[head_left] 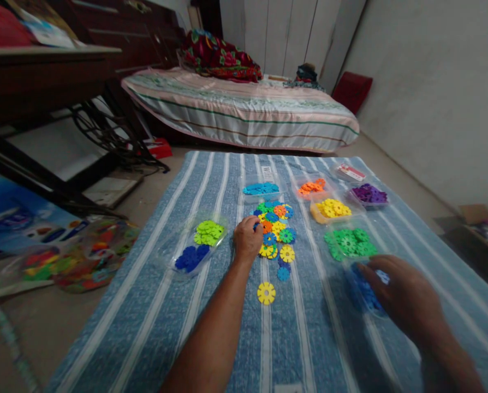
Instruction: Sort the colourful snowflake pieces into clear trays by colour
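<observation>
Reaching left hand (247, 238), fingers curled shut, into mixed pile of snowflake discs (275, 229) mid-blanket (211, 185); right hand (403, 295), fingers closed on blue discs in clear tray (364, 295); discs likely light, stiff, best pinched by edges.

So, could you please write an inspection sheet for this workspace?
Surface: blue striped cloth on the floor.
Job's things: mixed pile of plastic discs; clear trays sorted by colour; a yellow disc lies alone.
Clutter: toy packaging at left.
Grip: left hand at the pile's edge; right hand over the tray of blue discs.
Cables: nothing seen.
Surroundings: bed, dark table, wall.
</observation>
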`<state>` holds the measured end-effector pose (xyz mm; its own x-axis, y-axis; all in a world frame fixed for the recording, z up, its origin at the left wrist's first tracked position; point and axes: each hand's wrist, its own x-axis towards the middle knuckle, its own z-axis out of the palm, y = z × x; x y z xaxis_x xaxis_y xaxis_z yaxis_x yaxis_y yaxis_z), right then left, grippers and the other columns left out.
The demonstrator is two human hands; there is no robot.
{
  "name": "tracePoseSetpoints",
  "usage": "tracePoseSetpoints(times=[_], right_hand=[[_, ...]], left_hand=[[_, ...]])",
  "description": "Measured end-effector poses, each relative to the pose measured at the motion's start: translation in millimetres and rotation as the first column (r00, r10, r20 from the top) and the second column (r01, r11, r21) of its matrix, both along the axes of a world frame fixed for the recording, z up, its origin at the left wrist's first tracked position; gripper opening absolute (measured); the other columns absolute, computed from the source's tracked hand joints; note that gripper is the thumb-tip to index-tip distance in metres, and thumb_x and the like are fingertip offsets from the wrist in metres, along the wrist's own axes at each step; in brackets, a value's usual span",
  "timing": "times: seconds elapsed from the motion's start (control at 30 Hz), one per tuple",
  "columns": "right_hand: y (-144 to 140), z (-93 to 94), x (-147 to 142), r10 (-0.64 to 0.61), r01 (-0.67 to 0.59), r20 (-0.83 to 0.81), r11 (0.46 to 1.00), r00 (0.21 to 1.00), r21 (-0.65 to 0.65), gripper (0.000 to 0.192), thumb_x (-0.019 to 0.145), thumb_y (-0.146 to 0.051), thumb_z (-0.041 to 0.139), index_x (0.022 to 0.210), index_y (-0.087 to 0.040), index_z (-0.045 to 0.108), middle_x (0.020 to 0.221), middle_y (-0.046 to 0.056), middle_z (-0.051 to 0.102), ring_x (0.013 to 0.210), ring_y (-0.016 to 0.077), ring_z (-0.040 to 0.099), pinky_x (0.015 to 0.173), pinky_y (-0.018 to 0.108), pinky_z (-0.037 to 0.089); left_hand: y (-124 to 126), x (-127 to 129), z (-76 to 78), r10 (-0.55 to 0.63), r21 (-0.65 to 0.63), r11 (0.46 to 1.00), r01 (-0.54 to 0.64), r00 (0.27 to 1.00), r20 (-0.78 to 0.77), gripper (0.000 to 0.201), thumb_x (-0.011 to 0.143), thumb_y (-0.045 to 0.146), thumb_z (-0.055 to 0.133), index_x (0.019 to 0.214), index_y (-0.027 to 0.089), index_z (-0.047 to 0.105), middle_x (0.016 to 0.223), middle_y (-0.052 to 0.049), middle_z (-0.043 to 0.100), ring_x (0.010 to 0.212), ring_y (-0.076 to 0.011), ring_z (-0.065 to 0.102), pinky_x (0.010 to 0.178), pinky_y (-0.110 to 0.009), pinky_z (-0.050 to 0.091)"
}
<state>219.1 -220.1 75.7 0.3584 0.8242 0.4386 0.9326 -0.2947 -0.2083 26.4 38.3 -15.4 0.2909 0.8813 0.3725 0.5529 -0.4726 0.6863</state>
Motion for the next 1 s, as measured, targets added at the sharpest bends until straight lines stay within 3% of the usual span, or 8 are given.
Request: tracePoseSetpoints(times=[0.07, 0.17, 0.3, 0.37, 0.47, 0.63, 0.8, 1.0], right_hand=[[-8, 1.4, 7, -0.052, 0.058, 0.065, 0.994, 0.997, -0.095, 0.052, 0.094, -0.058, 0.036, 0.068, -0.023, 0.064, 0.073, 0.008, 0.067, 0.061, 0.0233, 0.060, 0.059, 0.037, 0.044], [-6, 0.3, 0, -0.070, 0.076, 0.102, 0.996, 0.992, -0.052, 0.048, 0.095, -0.055, 0.035, 0.078, -0.022, 0.067, 0.079, 0.009, 0.069, 0.069, 0.0259, 0.062, 0.064, 0.039, 0.045], [17, -9.1, -36, 0.121, -0.123, 0.038, 0.990, 0.992, 0.065, 0.032, 0.096, -0.040, 0.043, 0.090, -0.020, 0.067, 0.092, 0.011, 0.069, 0.085, 0.0248, 0.063, 0.078, 0.038, 0.048], [33, -18.7, -56, 0.264, -0.262, -0.041, 0.964, 0.964, 0.037, 0.023, 0.095, -0.031, 0.047, 0.091, -0.020, 0.067, 0.098, 0.010, 0.067, 0.092, 0.0236, 0.062, 0.082, 0.037, 0.048], [55, -37.0, -79, 0.366, -0.378, -0.140, 0.923, 0.920, -0.071, 0.015, 0.090, -0.020, 0.053, 0.091, -0.021, 0.067, 0.100, 0.009, 0.066, 0.095, 0.0232, 0.060, 0.084, 0.036, 0.049], [77, -63.0, -96, 0.320, -0.339, -0.139, 0.928, 0.937, -0.156, 0.021, 0.078, -0.014, 0.067, 0.098, -0.020, 0.067, 0.111, 0.011, 0.063, 0.113, 0.0297, 0.054, 0.093, 0.041, 0.048], [77, -73.1, -98, 0.323, -0.338, -0.137, 0.935, 0.936, -0.106, 0.022, 0.077, -0.013, 0.068, 0.097, -0.020, 0.066, 0.117, 0.012, 0.061, 0.118, 0.0310, 0.051, 0.096, 0.044, 0.047], [75, -69.5, -90, 0.376, -0.397, -0.315, 0.918, 0.871, -0.002, 0.007, 0.081, -0.015, 0.060, 0.082, -0.020, 0.064, 0.102, 0.009, 0.064, 0.101, 0.0246, 0.059, 0.088, 0.038, 0.050]], left_hand=[[0, 0, 0.5, 0.004, -0.007, 1.000, -0.004, 1.000, -0.001, 0.017, 0.080, 0.015, 0.053, 0.087, 0.021, 0.067, 0.104, -0.005, 0.070, 0.101, -0.0188, 0.064, 0.096, -0.032, 0.048], [0, 0, 0.7, 0.006, -0.010, 1.000, -0.006, 1.000, -0.003, 0.018, 0.080, 0.015, 0.053, 0.087, 0.022, 0.067, 0.104, -0.004, 0.070, 0.101, -0.0188, 0.064, 0.096, -0.032, 0.048], [0, 0, 0.3, 0.003, -0.005, 1.000, -0.003, 1.000, -0.003, 0.018, 0.080, 0.016, 0.052, 0.088, 0.022, 0.067, 0.104, -0.004, 0.070, 0.101, -0.0187, 0.064, 0.096, -0.032, 0.048], [0, 1, 0.5, 0.007, -0.009, 1.000, -0.007, 1.000, -0.005, 0.017, 0.080, 0.015, 0.052, 0.088, 0.021, 0.067, 0.104, -0.005, 0.070, 0.101, -0.0191, 0.064, 0.096, -0.033, 0.048], [0, 1, 1.7, -0.001, -0.019, 1.000, 0.001, 1.000, -0.010, 0.017, 0.080, 0.015, 0.052, 0.087, 0.020, 0.067, 0.104, -0.005, 0.070, 0.102, -0.0197, 0.064, 0.096, -0.033, 0.048], [-2, -1, 4.3, -0.009, -0.025, 1.000, 0.009, 1.000, 0.001, 0.016, 0.081, 0.016, 0.052, 0.087, 0.020, 0.066, 0.104, -0.005, 0.070, 0.101, -0.0189, 0.064, 0.096, -0.032, 0.049], [-3, -2, 5.2, 0.008, -0.026, 1.000, -0.008, 1.000, 0.005, 0.016, 0.081, 0.016, 0.052, 0.086, 0.022, 0.066, 0.104, -0.003, 0.071, 0.101, -0.0181, 0.064, 0.096, -0.032, 0.049], [-2, -1, 5.7, 0.011, -0.029, 1.000, -0.011, 1.000, 0.007, 0.016, 0.080, 0.015, 0.053, 0.085, 0.022, 0.067, 0.103, -0.004, 0.071, 0.100, -0.0185, 0.064, 0.095, -0.032, 0.049]])
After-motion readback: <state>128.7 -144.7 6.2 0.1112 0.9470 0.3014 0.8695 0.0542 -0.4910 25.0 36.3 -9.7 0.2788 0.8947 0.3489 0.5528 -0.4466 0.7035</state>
